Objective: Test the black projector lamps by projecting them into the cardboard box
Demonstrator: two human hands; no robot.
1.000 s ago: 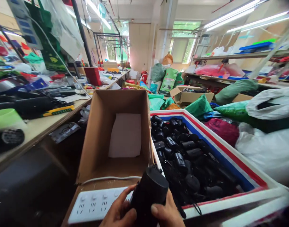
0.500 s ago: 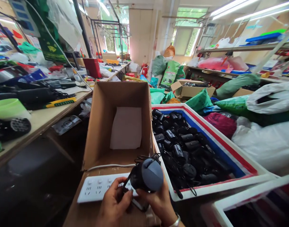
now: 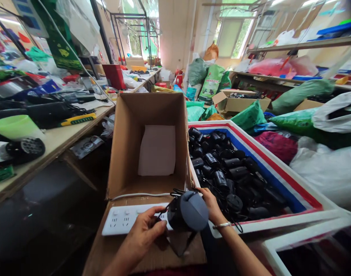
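Note:
A black cylindrical device (image 3: 175, 214) with a rounded grey end cap (image 3: 194, 211) is tilted over the power strip's right end, its cap toward me. At its left side, my left hand (image 3: 145, 232) is closed on it, with thumb and forefinger pinched against a dark part there. My right hand (image 3: 212, 209), wearing a bracelet, is at the device's right. Its fingers bend in behind the cap, partly hidden, and I cannot make out what they grip. Black cord is bunched on top of the device, and a dark loop hangs below. The white power strip (image 3: 120, 220) lies on cardboard.
Just beyond stands an open cardboard box (image 3: 126, 153) with a pale sheet (image 3: 158, 149) inside. To the right, a white-rimmed bin (image 3: 281, 163) holds many black cylinders (image 3: 220, 178). A cluttered workbench (image 3: 57, 142) runs along the left; another white-rimmed bin (image 3: 271, 249) is at lower right.
My right hand has moved from under the device's front, thumb on it, to its right side and behind. The view has shifted slightly; the left hand keeps its pinch.

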